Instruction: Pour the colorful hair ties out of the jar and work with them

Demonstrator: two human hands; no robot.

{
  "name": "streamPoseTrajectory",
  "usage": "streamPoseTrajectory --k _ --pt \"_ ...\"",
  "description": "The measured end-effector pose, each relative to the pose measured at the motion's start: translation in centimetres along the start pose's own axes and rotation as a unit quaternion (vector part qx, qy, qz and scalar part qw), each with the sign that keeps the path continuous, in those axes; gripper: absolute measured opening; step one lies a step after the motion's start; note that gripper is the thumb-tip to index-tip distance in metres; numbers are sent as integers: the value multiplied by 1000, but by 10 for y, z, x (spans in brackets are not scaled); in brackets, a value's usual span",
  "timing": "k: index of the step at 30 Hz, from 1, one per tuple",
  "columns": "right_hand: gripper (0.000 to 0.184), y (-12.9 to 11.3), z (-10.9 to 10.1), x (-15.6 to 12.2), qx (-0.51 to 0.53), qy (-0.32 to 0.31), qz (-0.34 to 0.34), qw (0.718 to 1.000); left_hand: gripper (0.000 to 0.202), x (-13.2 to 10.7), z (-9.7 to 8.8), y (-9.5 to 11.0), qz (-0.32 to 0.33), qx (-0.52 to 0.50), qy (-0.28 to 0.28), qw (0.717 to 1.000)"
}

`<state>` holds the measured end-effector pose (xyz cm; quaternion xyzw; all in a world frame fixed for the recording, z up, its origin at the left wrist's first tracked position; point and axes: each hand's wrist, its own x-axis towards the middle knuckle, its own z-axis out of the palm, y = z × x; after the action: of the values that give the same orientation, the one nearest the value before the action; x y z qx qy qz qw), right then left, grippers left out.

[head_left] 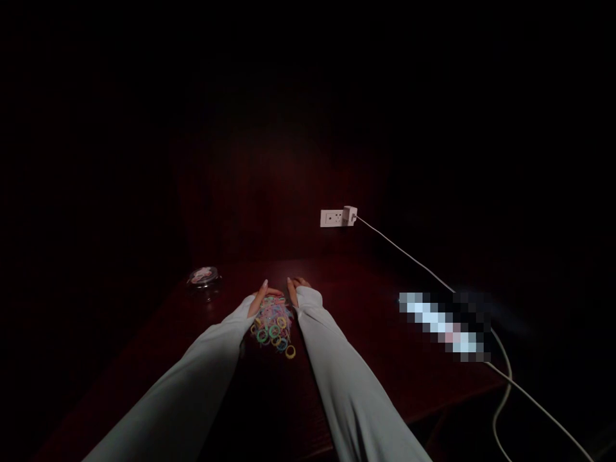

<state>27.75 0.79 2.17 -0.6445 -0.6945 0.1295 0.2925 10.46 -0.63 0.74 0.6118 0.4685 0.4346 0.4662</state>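
Note:
A heap of small colourful hair ties [272, 326] in pink, blue, green and yellow lies on the dark red table between my forearms. My left hand [264, 297] rests at the heap's far left side, thumb raised and fingers stretched across its far edge. Just beyond the heap on the right is my right hand [294, 289], palm turned inward, its fingers extended and partly hidden by the sleeve. Neither hand shows anything gripped in it. A few loose rings, one of them yellow, spread toward me at the near end.
A clear round container [205, 277] with a pinkish label stands on the left. On the back panel is a white socket [332, 218] with a charger [350, 215]. Its cable [409, 255] runs right, past a bright pixelated device [440, 324], over the table's right edge.

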Motion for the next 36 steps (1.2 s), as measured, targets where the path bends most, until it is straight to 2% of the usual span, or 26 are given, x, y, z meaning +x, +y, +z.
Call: streamPoseTrajectory --k 3,6,9,13,17,21,23,25,28,30,31,33,36 --pt "50 -5 1 -5 -19 -34 -33 999 90 -7 -5 8 5 35 -22 999" --pt "58 -11 -3 -9 21 -82 -22 996 87 -12 -8 12 4 27 -34 999" --pt "61 -17 -3 -13 74 -97 -25 992 82 -16 -10 12 25 22 -1 999" --pt "61 -21 12 -20 174 -106 -14 979 82 -24 -15 17 33 31 50 998" --pt "56 -21 29 -20 318 -72 -29 945 80 -32 -23 22 39 5 71 997" --pt "55 -14 28 -10 417 -34 -34 907 79 -29 -34 16 66 -9 80 995" --pt "49 -6 21 -6 403 -18 -51 914 78 -23 -40 10 84 11 87 993" --pt "41 3 10 -6 351 -26 -78 933 72 -18 -44 6 129 29 105 986" --pt "39 7 -11 -19 248 -62 -170 952 61 -12 -46 3 169 47 125 977" --pt "41 -2 -22 -34 179 -64 -238 953 60 -9 -46 2 169 54 156 972" --pt "46 -10 -25 -42 157 -62 -263 950 61 -8 -47 2 166 56 173 969" --pt "66 -29 -26 -60 109 -55 -318 940 65 -5 -50 0 156 56 204 965" --pt "92 -55 -12 -81 22 -81 -410 908 69 -2 -57 -2 137 54 242 959"
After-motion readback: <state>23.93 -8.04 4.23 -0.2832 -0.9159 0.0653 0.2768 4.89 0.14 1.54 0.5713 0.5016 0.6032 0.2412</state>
